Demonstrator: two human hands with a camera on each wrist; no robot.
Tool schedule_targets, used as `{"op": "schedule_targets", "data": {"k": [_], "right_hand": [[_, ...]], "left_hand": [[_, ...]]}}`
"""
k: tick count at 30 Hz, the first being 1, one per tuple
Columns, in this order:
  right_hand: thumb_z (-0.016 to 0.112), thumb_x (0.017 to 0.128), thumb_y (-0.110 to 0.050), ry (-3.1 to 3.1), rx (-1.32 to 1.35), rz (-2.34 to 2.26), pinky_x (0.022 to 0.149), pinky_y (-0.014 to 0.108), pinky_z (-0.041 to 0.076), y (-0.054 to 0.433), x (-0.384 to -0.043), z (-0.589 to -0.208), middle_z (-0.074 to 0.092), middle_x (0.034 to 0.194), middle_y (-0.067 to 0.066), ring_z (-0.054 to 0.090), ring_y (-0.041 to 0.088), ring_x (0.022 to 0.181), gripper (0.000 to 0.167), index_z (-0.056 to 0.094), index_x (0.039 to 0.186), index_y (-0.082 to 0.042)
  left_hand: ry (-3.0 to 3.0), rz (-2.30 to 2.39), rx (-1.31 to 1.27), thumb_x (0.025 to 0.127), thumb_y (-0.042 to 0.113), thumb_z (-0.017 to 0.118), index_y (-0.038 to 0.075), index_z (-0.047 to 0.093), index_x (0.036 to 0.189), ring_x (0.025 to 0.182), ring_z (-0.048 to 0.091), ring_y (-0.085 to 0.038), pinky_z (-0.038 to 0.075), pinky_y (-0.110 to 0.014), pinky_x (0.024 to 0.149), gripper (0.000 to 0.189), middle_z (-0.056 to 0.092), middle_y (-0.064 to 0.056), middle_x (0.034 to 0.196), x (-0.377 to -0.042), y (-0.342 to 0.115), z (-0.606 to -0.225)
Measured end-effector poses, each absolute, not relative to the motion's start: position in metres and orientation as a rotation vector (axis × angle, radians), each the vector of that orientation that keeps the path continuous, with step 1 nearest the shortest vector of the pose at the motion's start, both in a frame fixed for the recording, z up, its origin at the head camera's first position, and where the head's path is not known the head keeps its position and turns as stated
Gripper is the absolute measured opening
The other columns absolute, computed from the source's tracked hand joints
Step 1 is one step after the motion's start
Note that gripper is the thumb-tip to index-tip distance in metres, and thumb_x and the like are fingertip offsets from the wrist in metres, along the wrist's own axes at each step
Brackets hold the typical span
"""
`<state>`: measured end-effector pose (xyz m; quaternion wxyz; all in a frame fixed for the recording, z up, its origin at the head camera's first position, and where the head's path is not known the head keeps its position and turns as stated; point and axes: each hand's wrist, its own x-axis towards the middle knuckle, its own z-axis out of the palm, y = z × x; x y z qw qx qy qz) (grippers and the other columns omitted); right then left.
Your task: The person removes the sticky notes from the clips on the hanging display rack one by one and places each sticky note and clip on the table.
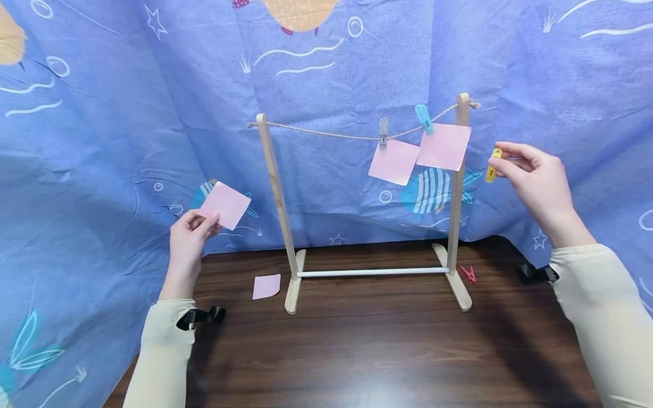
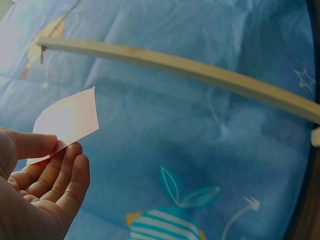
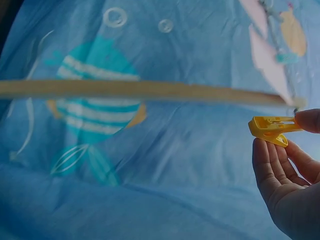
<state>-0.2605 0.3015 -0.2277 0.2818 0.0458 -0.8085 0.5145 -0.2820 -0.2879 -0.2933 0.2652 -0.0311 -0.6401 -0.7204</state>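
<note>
My left hand (image 1: pixel 189 238) pinches a pink paper square (image 1: pixel 227 205) by its lower corner, left of the wooden stand. In the left wrist view the thumb presses the paper (image 2: pixel 70 117) against the fingers. Right of the stand, my right hand (image 1: pixel 543 181) holds a yellow clothespin (image 1: pixel 494 165) between thumb and fingertips; the right wrist view shows the clothespin (image 3: pixel 272 129) close up. On the string (image 1: pixel 321 134) hang two pink squares: one (image 1: pixel 394 162) under a grey clothespin (image 1: pixel 384 134), the other (image 1: pixel 444 147) under a blue clothespin (image 1: pixel 423 119).
The stand has two wooden posts (image 1: pixel 278 195) joined by a white bar (image 1: pixel 372 272) low down. Another pink square (image 1: pixel 266 287) lies on the dark table (image 1: pixel 367 340) by the left foot. A red clothespin (image 1: pixel 468 274) lies by the right foot. A blue patterned curtain (image 1: pixel 326 192) hangs behind.
</note>
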Motion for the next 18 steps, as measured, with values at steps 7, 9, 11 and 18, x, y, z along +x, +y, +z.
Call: {"op": "schedule_targets", "data": {"k": [7, 9, 11, 18], "right_hand": [[0.072, 0.094, -0.038, -2.194, 0.042, 1.337, 0.069, 0.003, 0.044, 0.330, -0.262, -0.257, 0.062, 0.095, -0.031, 0.060, -0.016, 0.084, 0.050, 0.063, 0.139, -0.017], [0.071, 0.095, -0.038, -2.209, 0.032, 1.311, 0.067, 0.003, 0.044, 0.337, -0.264, -0.267, 0.061, 0.093, -0.033, 0.061, -0.016, 0.080, 0.052, 0.061, 0.140, -0.014], [0.070, 0.095, -0.036, -2.216, 0.031, 1.298, 0.066, 0.003, 0.045, 0.343, -0.267, -0.276, 0.061, 0.090, -0.035, 0.063, -0.014, 0.074, 0.054, 0.060, 0.140, -0.008], [0.066, 0.098, -0.037, -2.313, -0.039, 1.215, 0.054, 0.010, 0.044, 0.361, -0.274, -0.308, 0.050, 0.083, -0.045, 0.057, -0.019, 0.067, 0.060, 0.054, 0.141, 0.003]], "left_hand": [[-1.790, -1.917, 0.020, 0.093, -0.006, 0.066, 0.001, 0.063, 0.088, 0.063, 0.066, -0.008, 0.058, -0.019, 0.064, 0.010, 0.071, 0.003, 0.074, -0.286, -0.302, -0.315], [-1.816, -1.920, 0.062, 0.094, -0.006, 0.065, 0.001, 0.062, 0.088, 0.064, 0.065, -0.008, 0.057, -0.019, 0.065, 0.010, 0.070, 0.004, 0.073, -0.287, -0.307, -0.321], [-1.863, -1.899, 0.099, 0.094, -0.006, 0.063, 0.001, 0.061, 0.088, 0.065, 0.063, -0.007, 0.057, -0.018, 0.065, 0.010, 0.068, 0.006, 0.071, -0.287, -0.313, -0.327], [-2.050, -1.745, 0.192, 0.094, -0.007, 0.059, -0.002, 0.058, 0.091, 0.066, 0.058, -0.004, 0.053, -0.016, 0.060, 0.005, 0.060, 0.009, 0.068, -0.293, -0.330, -0.353]]}}
